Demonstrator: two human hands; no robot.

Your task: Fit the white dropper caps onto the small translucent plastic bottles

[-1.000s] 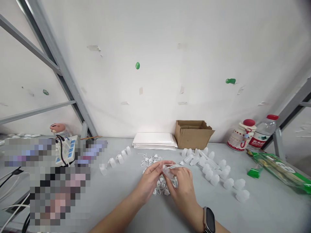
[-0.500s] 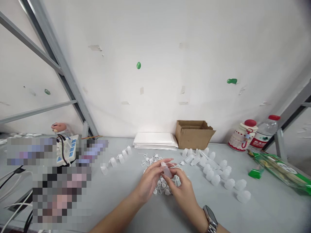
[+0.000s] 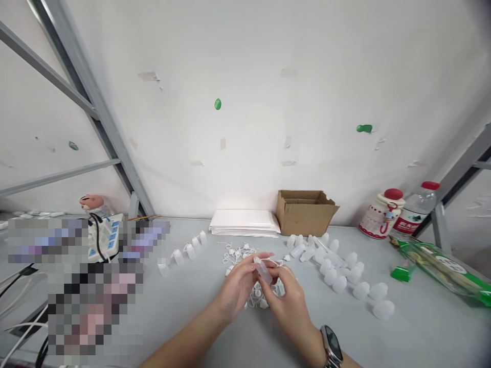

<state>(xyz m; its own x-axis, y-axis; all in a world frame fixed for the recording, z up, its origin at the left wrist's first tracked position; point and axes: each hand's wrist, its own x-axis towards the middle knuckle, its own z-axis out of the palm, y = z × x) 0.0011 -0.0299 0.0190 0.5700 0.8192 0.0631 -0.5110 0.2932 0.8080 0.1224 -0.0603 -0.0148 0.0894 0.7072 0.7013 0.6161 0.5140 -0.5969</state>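
Between my two hands is a small translucent white plastic bottle (image 3: 264, 272), tilted with its narrower end up and to the left. My left hand (image 3: 237, 283) has its fingertips closed on the upper end. My right hand (image 3: 287, 292) pinches the lower part between thumb and fingers. Beneath them lies a pile of small white plastic pieces with looped straps (image 3: 235, 253), partly hidden by my hands. To the left, several similar bottles with white tops (image 3: 190, 251) stand in a slanting row. Many loose translucent pieces (image 3: 339, 284) are spread on the right.
Behind the pile lies a stack of flat white sheets (image 3: 244, 225) beside an open cardboard box (image 3: 307, 220). A decorated flask (image 3: 379, 217), a water bottle (image 3: 416, 214) and a green food packet (image 3: 441, 268) are at right. A power strip (image 3: 105, 237) with cables lies left.
The bottle in my hands has turned slightly, so more of its length shows. Both hands keep nearly the same place, and the whole view has shifted a little.
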